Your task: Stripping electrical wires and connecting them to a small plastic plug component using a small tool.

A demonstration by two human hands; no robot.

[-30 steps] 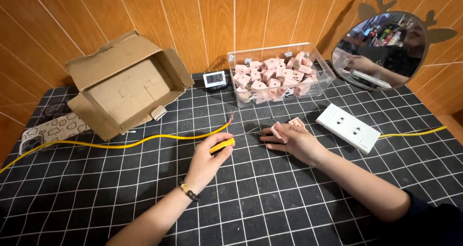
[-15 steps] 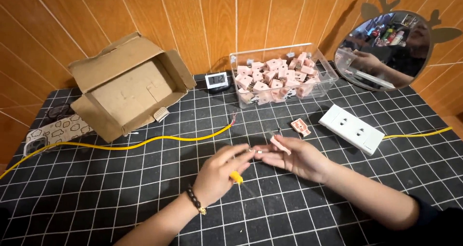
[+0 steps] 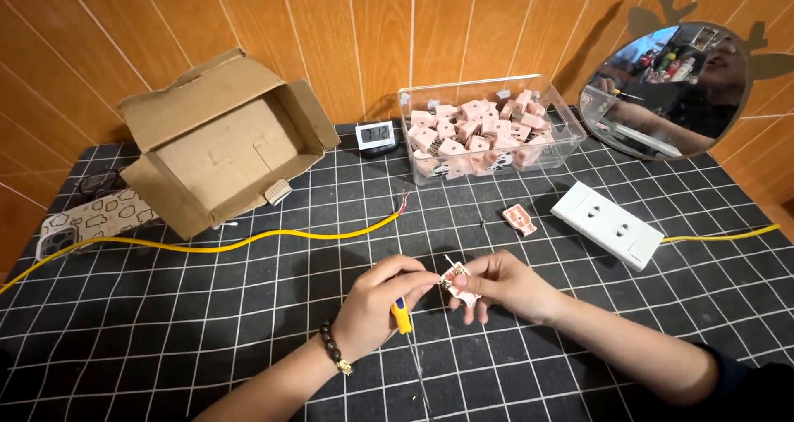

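My left hand (image 3: 385,305) grips a screwdriver with a yellow and blue handle (image 3: 402,314), its tip pointing at a small pink socket part (image 3: 460,278). My right hand (image 3: 506,284) holds that pink part above the black gridded mat (image 3: 207,323), fingers pinched around it. The two hands meet at the centre front of the table. A bead bracelet (image 3: 335,349) circles my left wrist.
Another pink part (image 3: 519,219) lies on the mat beside a white socket strip (image 3: 608,224). A clear bin (image 3: 484,133) holds several pink parts. An open cardboard box (image 3: 215,145), a yellow cable (image 3: 248,242), a phone (image 3: 78,228), a small clock (image 3: 379,134) and a round mirror (image 3: 666,87) surround the hands.
Both hands have drawn nearer to me and come together. The right hand lifted the pink part off the mat; the left hand brought the screwdriver to it.
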